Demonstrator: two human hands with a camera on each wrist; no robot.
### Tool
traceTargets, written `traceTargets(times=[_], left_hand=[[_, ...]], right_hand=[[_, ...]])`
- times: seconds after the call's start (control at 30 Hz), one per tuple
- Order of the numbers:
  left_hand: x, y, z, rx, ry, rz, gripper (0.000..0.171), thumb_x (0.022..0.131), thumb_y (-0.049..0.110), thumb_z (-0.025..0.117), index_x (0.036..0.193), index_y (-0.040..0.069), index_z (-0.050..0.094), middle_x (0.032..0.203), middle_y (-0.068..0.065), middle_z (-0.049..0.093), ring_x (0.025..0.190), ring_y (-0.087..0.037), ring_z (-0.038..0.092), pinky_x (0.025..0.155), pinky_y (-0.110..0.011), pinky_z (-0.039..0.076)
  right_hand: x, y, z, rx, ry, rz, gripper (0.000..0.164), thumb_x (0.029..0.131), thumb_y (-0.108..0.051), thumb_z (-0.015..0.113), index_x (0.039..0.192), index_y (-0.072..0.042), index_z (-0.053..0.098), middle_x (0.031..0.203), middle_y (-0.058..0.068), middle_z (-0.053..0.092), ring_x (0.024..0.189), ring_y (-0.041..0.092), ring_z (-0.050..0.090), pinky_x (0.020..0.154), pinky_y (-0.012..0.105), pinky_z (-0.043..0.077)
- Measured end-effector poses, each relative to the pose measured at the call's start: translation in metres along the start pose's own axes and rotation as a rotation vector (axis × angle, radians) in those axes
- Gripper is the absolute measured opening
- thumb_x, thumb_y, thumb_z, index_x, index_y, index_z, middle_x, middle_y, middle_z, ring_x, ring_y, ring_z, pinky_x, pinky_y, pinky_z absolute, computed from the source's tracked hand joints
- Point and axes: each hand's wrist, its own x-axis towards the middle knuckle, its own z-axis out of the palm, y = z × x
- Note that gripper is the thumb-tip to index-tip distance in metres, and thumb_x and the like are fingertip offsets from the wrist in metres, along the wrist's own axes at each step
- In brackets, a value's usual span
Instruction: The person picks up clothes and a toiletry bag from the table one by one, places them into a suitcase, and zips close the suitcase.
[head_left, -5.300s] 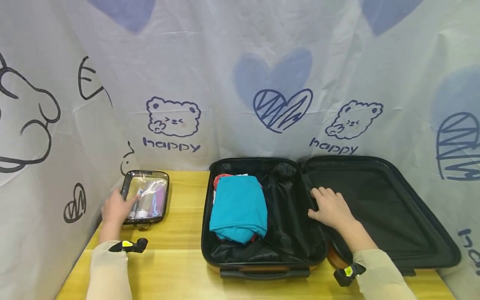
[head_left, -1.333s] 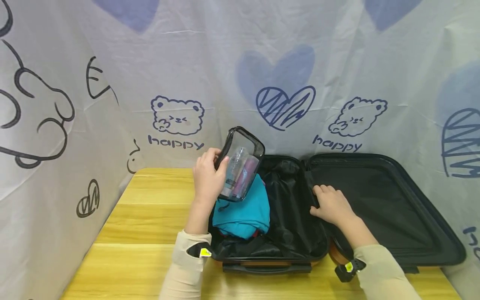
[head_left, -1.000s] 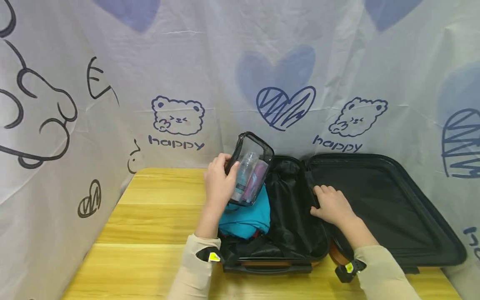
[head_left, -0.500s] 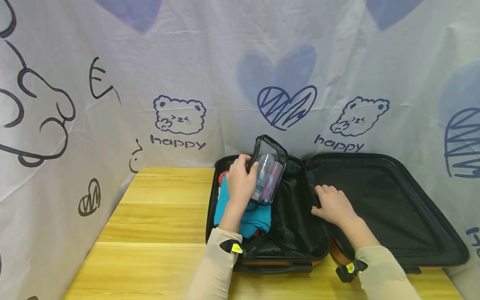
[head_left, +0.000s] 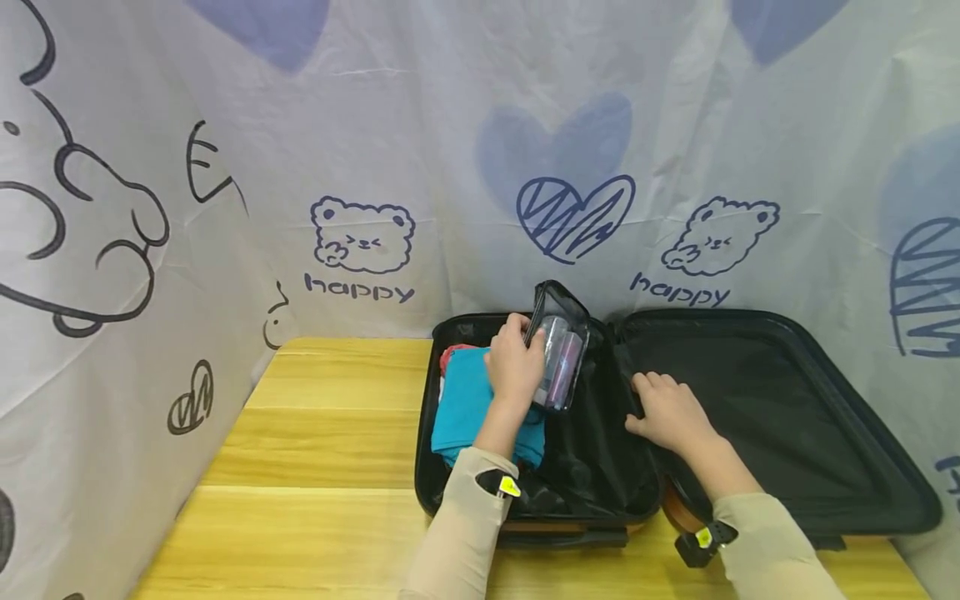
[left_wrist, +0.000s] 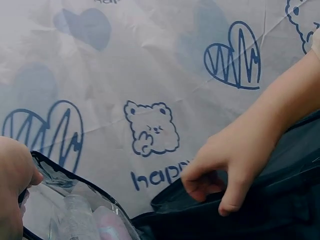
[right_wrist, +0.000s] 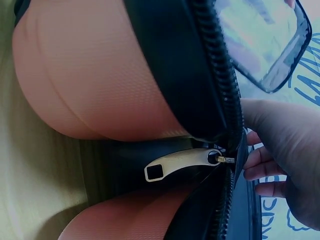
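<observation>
1. The suitcase lies open on the wooden table, and folded teal clothing is already packed in its left half.
2. The clear toiletry pouch, with small bottles inside, is not yet laid down; it hangs upright over the black lining of the left half, just right of the clothing.
3. Judging from this, setting the pouch into the case and shutting the lid appear to be left.
4. The left hand grips the pouch by its black upper edge, fingers curled round the rim, thumb on the near side.
5. The right hand rests at the hinge between the halves, fingers loosely bent and spread, holding nothing; the wrist view shows its fingertips beside the zipper pull.
</observation>
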Motion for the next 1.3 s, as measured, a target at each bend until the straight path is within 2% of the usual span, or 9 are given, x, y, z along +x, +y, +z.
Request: traceTargets(times=[0.27,0.53,0.67,0.73,0.83,0.97,1.1,1.2,1.3], left_hand=[[-0.005,-0.001,0.028,-0.067,-0.063,-0.058,0.018,0.095,0.026,0.062,0.107,0.013,0.061,0.097,-0.010,0.070,0.090,-0.030,0.064,0.078,-0.046,0.043],[-0.012,-0.013,0.038,-0.125,-0.116,-0.120,0.014,0.097,0.026,0.059,0.105,0.014,0.059,0.085,-0.008,0.064,0.076,-0.025,0.058,0.072,-0.038,0.040],[-0.013,-0.012,0.043,-0.164,-0.144,-0.152,0.013,0.097,0.026,0.059,0.103,0.014,0.057,0.082,-0.007,0.062,0.073,-0.024,0.055,0.070,-0.038,0.036],[-0.014,-0.012,0.046,-0.151,-0.162,-0.158,0.013,0.097,0.025,0.059,0.103,0.013,0.057,0.083,-0.008,0.063,0.076,-0.026,0.058,0.071,-0.040,0.036],[-0.017,-0.013,0.050,-0.040,-0.202,-0.137,0.020,0.097,0.026,0.059,0.111,0.012,0.059,0.094,-0.011,0.068,0.087,-0.031,0.062,0.076,-0.044,0.038],[-0.020,-0.017,0.056,0.239,-0.256,-0.088,0.035,0.098,0.032,0.058,0.124,0.009,0.057,0.110,-0.012,0.068,0.102,-0.034,0.059,0.081,-0.048,0.040],[-0.022,-0.024,0.060,0.472,-0.249,-0.042,0.038,0.097,0.036,0.058,0.122,0.007,0.057,0.113,-0.012,0.063,0.102,-0.031,0.052,0.084,-0.047,0.038],[-0.022,-0.028,0.061,0.550,-0.250,-0.021,0.042,0.097,0.040,0.057,0.121,0.005,0.056,0.118,-0.014,0.059,0.107,-0.031,0.048,0.091,-0.047,0.037],[-0.022,-0.030,0.064,0.570,-0.308,-0.026,0.059,0.097,0.045,0.055,0.136,0.002,0.046,0.138,-0.016,0.051,0.131,-0.032,0.042,0.109,-0.048,0.033]], right_hand=[[-0.001,0.001,0.002,0.003,0.027,-0.006,0.044,0.074,-0.028,0.078,0.102,-0.001,0.057,0.091,0.013,0.062,0.084,0.033,0.057,0.071,0.051,0.047],[0.000,-0.002,0.005,0.015,0.021,-0.006,0.042,0.075,-0.028,0.078,0.101,-0.002,0.058,0.092,0.013,0.062,0.085,0.033,0.057,0.071,0.051,0.047],[0.000,-0.001,0.003,0.011,0.030,-0.003,0.043,0.074,-0.028,0.078,0.102,-0.002,0.058,0.093,0.014,0.063,0.086,0.033,0.057,0.071,0.051,0.047],[0.000,0.000,0.002,0.011,0.030,-0.003,0.043,0.074,-0.028,0.078,0.102,-0.002,0.057,0.093,0.014,0.063,0.085,0.033,0.057,0.071,0.051,0.046],[0.000,0.000,0.001,0.011,0.030,-0.001,0.043,0.074,-0.028,0.078,0.101,-0.002,0.057,0.092,0.013,0.062,0.085,0.033,0.057,0.070,0.051,0.046],[-0.001,0.001,0.002,0.011,0.039,0.002,0.042,0.074,-0.028,0.078,0.099,-0.003,0.056,0.089,0.012,0.061,0.083,0.032,0.057,0.069,0.050,0.046],[-0.002,0.000,0.003,0.016,0.044,0.003,0.040,0.073,-0.027,0.078,0.097,-0.004,0.055,0.087,0.011,0.059,0.081,0.031,0.055,0.068,0.048,0.045],[-0.002,0.000,0.002,0.022,0.042,0.003,0.039,0.073,-0.027,0.078,0.096,-0.004,0.055,0.087,0.010,0.059,0.081,0.031,0.055,0.068,0.048,0.044],[-0.002,0.000,0.001,0.025,0.040,0.009,0.039,0.074,-0.026,0.078,0.097,-0.004,0.055,0.087,0.010,0.059,0.081,0.031,0.055,0.069,0.048,0.045]])
